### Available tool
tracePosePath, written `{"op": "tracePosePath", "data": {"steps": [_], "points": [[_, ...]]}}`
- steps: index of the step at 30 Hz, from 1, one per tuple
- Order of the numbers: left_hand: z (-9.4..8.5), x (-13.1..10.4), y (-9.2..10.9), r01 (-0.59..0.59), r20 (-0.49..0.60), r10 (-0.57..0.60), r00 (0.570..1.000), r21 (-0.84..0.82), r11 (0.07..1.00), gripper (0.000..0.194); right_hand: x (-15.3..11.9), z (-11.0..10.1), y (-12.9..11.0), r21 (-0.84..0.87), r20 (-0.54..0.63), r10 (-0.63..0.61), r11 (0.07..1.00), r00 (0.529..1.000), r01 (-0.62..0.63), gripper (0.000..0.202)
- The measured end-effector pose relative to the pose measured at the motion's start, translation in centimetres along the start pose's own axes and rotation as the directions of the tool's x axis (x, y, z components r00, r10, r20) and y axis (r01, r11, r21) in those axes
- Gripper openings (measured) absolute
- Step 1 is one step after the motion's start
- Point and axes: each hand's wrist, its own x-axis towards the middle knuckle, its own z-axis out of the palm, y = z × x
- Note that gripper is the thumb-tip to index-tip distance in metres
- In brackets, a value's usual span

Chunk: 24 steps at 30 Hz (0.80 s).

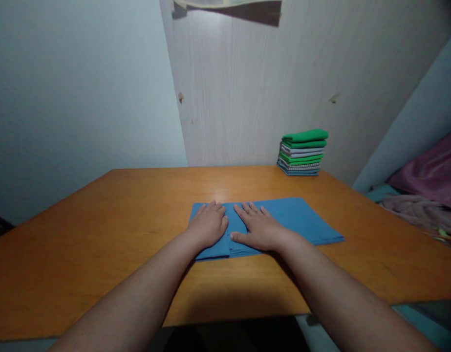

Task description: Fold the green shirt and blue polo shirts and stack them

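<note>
A blue folded cloth (294, 217) lies flat on the wooden table (130, 205), its long side running left to right. Its left end is turned over on itself, and the edge of that flap shows between my hands. My left hand (209, 224) rests palm down on the flap, fingers stretched forward. Just right of the flap's edge, my right hand (256, 227) presses flat on the cloth with its fingers spread and thumb pointing left. Neither hand grasps anything.
At the table's back right stands a stack of folded cloths (303, 152) in green, grey and blue, close to the wall. Beyond the right edge lie a purple cloth (430, 161) and a crumpled greyish cloth (419, 210). The table's front edge runs below my forearms.
</note>
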Motion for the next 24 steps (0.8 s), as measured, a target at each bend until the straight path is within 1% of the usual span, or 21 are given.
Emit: {"op": "tracePosePath", "data": {"steps": [9,12,15,17,20,22,24], "points": [[0.9,0.2,-0.1,0.024,0.042,-0.024,0.999,0.021,1.0,0.059,-0.6,-0.6,-0.3,-0.017,0.019,0.047,0.999,0.999,-0.046,0.099],[1.2,0.3,-0.2,0.007,0.014,-0.007,1.0,0.006,1.0,0.069,-1.2,-0.5,0.1,-0.019,-0.003,0.084,0.996,0.997,-0.084,0.099],[1.3,0.3,-0.3,0.005,-0.01,-0.005,1.0,-0.005,1.0,0.078,-1.9,0.1,0.6,-0.015,-0.044,0.111,0.994,0.993,-0.111,0.097],[1.3,0.3,-0.3,0.01,-0.007,-0.01,1.0,0.003,1.0,0.08,-2.3,0.3,1.0,-0.01,-0.057,0.103,0.995,0.993,-0.104,0.097],[1.2,0.3,-0.3,0.013,0.012,-0.014,1.0,0.01,1.0,0.087,-2.3,-0.1,1.7,0.034,-0.06,0.103,0.994,0.993,-0.101,0.096],[1.1,0.3,-0.3,0.019,0.024,-0.019,1.0,0.01,1.0,0.095,-2.2,-0.5,2.4,0.071,-0.103,0.154,0.987,0.983,-0.147,0.094],[1.0,0.3,-0.3,0.022,0.029,-0.023,0.999,0.016,1.0,0.103,-2.3,-0.6,3.3,0.087,-0.149,0.238,0.97,0.96,-0.227,0.091]]}}
